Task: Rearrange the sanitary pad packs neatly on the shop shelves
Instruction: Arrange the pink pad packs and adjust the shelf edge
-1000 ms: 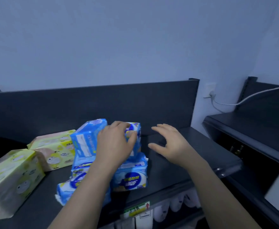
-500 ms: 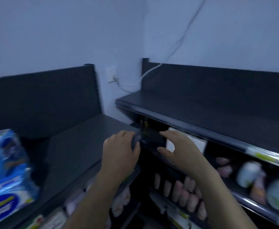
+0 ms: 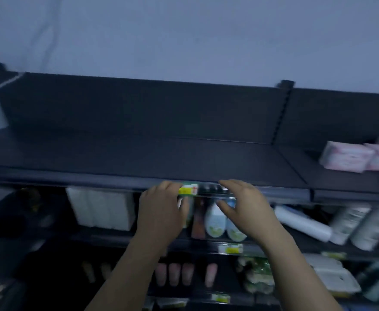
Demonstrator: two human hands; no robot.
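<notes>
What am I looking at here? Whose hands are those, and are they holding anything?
The picture comes from a small camera worn on a person's head, so you see what that person sees when looking forward and down. The two bare hands are that person's own: the left hand and the right hand. Both are open and hold nothing. They are raised in front of the edge of a dark shop shelf. Most of that top shelf is bare, but at its far right lie some pink packs. Lower down there are white bottles and a white block of packs. The picture is blurry, so the labels cannot be read.
</notes>
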